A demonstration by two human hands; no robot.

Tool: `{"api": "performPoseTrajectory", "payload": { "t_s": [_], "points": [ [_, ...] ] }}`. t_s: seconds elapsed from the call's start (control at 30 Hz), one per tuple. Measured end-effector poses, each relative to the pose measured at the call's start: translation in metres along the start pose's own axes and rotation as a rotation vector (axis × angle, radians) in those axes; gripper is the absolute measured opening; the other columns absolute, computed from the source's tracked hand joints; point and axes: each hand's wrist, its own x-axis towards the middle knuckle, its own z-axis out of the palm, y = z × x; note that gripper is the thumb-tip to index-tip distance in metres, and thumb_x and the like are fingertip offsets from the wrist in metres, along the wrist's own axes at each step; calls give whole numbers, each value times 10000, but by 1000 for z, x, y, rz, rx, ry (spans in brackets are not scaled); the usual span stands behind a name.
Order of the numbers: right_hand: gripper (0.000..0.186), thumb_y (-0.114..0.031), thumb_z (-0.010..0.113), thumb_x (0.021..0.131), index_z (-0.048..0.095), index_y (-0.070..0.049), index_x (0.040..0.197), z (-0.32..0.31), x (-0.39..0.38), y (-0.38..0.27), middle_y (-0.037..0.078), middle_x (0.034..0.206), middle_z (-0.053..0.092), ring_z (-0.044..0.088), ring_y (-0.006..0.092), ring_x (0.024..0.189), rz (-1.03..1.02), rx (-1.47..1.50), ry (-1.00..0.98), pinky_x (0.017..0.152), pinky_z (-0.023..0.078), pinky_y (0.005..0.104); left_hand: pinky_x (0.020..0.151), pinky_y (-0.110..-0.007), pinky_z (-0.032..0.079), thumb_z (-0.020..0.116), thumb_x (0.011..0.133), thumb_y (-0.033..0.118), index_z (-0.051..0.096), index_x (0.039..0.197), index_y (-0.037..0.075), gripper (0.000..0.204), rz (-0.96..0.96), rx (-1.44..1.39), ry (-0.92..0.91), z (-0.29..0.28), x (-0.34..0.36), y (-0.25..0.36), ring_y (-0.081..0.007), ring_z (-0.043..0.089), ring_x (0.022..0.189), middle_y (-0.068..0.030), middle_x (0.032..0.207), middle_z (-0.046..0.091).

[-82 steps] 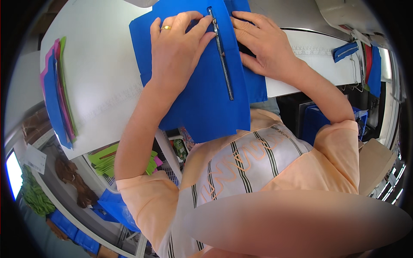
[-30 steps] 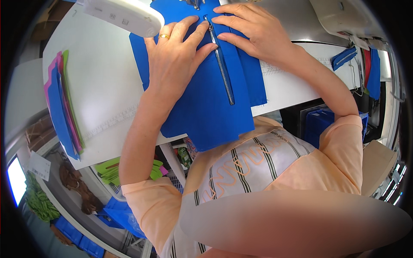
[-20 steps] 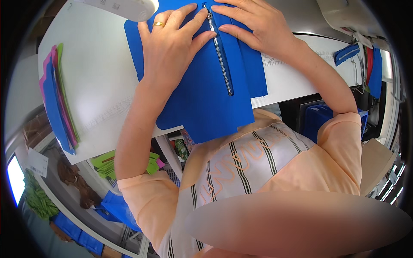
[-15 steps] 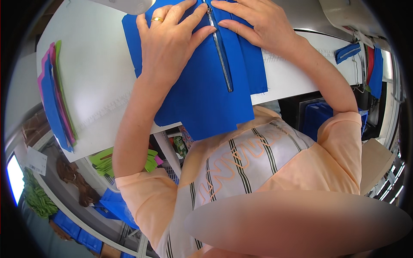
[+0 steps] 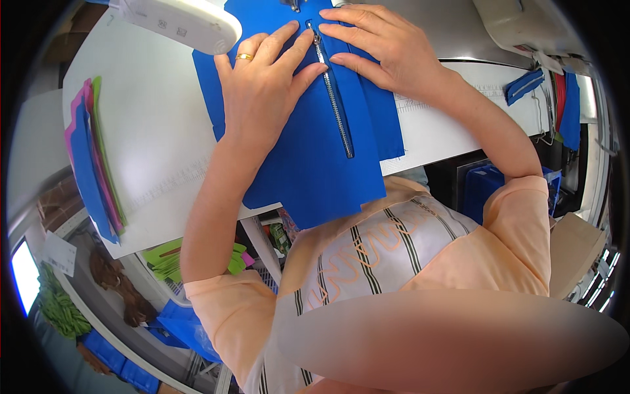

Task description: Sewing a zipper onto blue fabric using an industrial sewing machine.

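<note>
Resting on cloth (image 5: 305, 154), upper centre of frame: left hand (image 5: 257, 92) at left of zipper (image 5: 335, 105), right hand (image 5: 399, 54) at right; fingers of both spread apart.

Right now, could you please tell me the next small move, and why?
Perhaps ease the blue fabric slightly forward under the metal machine part: the left hand and right hand rest on either side of the zipper, whose far end lies near that part.

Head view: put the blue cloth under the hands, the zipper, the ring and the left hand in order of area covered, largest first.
1. Blue cloth
2. Left hand
3. Zipper, long but thin
4. Ring
</note>
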Motion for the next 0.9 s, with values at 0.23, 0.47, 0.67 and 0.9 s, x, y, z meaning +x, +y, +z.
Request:
{"api": "performPoseTrajectory", "payload": {
  "t_s": [0.23,0.47,0.67,0.9],
  "points": [
    [348,-333,653,859,650,-117,1132,10,-1,5,34,1262,592,565,219,1125,25,-72,61,949,467,352,790,-386,352,739,765,390,672,1117,204,404,-44,-44,-31,-2,0,0,-188,563,1043,19,1162,608],
    [328,-296,645,866,637,-134,1151,6,9,2,49,1206,592,568,226,1076,47,-146,-4,928,470,355,1019,-609,272,704,824,343,668,1192,207,394,-120,-130,-139,-7,3,5,-224,534,1100,2,1234,584],
    [342,-311,645,866,634,-136,1160,11,8,5,59,1225,588,561,236,1099,43,-151,23,928,470,371,1016,-622,267,702,825,346,663,1203,212,403,-116,-126,-146,-8,5,4,-223,534,1114,10,1245,589],
    [540,-503,608,864,591,-122,1246,3,-10,-1,64,1342,537,509,260,1198,56,-167,-23,1009,411,402,813,-399,367,726,764,426,693,1104,195,413,-29,-18,-71,-7,3,0,-158,570,1034,37,1185,628]
  ]
}}
